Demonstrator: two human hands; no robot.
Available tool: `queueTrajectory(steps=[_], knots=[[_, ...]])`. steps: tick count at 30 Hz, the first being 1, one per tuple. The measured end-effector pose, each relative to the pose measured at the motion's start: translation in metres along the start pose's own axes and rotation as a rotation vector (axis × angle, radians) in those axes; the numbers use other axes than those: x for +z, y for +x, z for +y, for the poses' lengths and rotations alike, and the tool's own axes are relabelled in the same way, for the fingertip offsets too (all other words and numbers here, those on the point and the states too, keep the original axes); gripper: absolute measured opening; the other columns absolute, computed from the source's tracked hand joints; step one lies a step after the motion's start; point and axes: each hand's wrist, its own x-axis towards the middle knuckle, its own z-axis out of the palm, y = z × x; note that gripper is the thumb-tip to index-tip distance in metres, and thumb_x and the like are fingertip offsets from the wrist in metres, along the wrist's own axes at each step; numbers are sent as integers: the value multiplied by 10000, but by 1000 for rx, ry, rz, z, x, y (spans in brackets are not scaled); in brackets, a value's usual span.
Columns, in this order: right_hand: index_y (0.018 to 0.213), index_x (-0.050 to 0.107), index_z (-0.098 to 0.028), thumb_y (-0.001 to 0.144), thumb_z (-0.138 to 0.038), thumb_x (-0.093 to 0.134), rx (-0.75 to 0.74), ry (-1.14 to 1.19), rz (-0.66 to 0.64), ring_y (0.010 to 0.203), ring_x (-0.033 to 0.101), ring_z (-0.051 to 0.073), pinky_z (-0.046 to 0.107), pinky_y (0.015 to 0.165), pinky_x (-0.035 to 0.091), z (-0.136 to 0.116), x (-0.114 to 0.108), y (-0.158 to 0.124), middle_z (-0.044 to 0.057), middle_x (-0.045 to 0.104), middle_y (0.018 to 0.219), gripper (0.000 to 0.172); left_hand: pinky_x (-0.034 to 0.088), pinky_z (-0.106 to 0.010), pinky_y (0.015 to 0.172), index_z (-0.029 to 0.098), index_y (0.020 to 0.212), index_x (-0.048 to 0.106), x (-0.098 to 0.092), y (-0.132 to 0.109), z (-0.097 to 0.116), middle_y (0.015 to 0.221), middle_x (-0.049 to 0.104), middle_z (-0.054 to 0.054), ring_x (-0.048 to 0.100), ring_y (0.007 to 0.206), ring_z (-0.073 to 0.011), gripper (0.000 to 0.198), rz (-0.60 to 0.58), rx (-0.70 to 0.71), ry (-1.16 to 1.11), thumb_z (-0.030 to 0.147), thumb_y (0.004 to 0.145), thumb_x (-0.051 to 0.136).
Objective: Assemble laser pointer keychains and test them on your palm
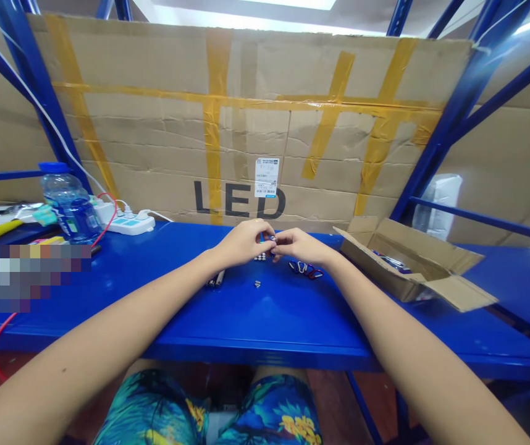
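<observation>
My left hand and my right hand meet over the middle of the blue table, fingertips pinched together. Between them is a small, partly metallic piece that the fingers mostly cover; its kind I cannot make out. Just below the fingers, several small silver pieces sit in a cluster. One small silver part lies alone nearer to me. Dark, shiny metal cylinders rest beneath my left wrist. Beside my right wrist lie several blue, silver and red carabiners.
An open cardboard box with small items inside stands at the right. On the left are a water bottle, a white power strip and a red cable. A large cardboard sheet walls off the back, between blue posts.
</observation>
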Motion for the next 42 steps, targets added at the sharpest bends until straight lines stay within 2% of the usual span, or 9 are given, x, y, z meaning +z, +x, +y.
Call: queueTrajectory(steps=[4, 9, 16, 20, 24, 27, 34, 39, 42], knots=[[893, 665, -141, 818, -239, 619, 30, -35, 65, 746, 646, 149, 313, 766, 526, -3, 5, 2, 36, 691, 834, 131, 470, -275, 658, 167, 842, 673, 3, 2, -3, 803, 676, -23, 599, 709, -134, 106, 52, -105, -204, 232, 780, 616], [842, 619, -146, 775, -208, 655, 171, -216, 181, 633, 614, 143, 264, 564, 480, -11, 7, 0, 59, 691, 779, 98, 512, -298, 720, 139, 838, 640, -1, 5, -4, 826, 705, -48, 639, 772, -146, 97, 165, -209, -417, 193, 770, 598], [789, 642, -170, 763, -297, 666, 141, -253, -264, 631, 625, 145, 242, 540, 454, -27, 30, -6, 19, 673, 700, 132, 530, -298, 734, 137, 891, 613, 2, 8, -8, 798, 704, -52, 669, 790, -149, 103, 194, -262, -571, 167, 808, 559], [731, 619, -176, 755, -275, 667, 141, -349, -307, 574, 574, 124, 236, 526, 433, -26, 45, -2, -2, 637, 630, 113, 517, -280, 645, 141, 964, 605, 5, 8, -10, 782, 687, -43, 653, 705, -139, 154, 169, -280, -609, 208, 845, 534], [747, 611, -176, 783, -241, 626, 147, -362, -283, 612, 604, 140, 249, 556, 454, -25, 42, -2, 12, 649, 666, 76, 519, -285, 668, 145, 947, 610, 5, 7, -10, 783, 686, -38, 643, 734, -143, 151, 141, -260, -602, 227, 822, 587], [744, 595, -167, 809, -213, 589, 104, -319, -183, 629, 621, 140, 256, 585, 463, -25, 27, -4, 31, 669, 732, 80, 523, -277, 656, 146, 961, 608, 4, 6, -9, 813, 676, -43, 640, 757, -143, 151, 117, -249, -605, 229, 839, 576], [794, 546, -169, 853, -297, 585, 25, -129, 341, 463, 503, 103, 246, 459, 406, -21, -13, -5, 17, 618, 615, 146, 486, -238, 492, 167, 1086, 564, 8, 5, -7, 866, 644, -57, 606, 656, -127, 211, 8, -260, -643, 249, 910, 481], [808, 525, -175, 830, -300, 629, -35, -5, 382, 463, 540, 116, 273, 476, 461, -16, -8, 1, 18, 626, 627, 164, 523, -314, 731, 135, 982, 625, 15, 4, -9, 887, 690, -59, 635, 808, -160, 166, 57, -240, -528, 211, 854, 552], [805, 527, -173, 824, -289, 633, -30, 20, 384, 468, 555, 118, 269, 476, 479, -14, -2, 3, 12, 626, 615, 159, 508, -330, 777, 128, 959, 639, 18, 4, -10, 912, 704, -68, 640, 842, -171, 162, 84, -225, -496, 220, 852, 560]])
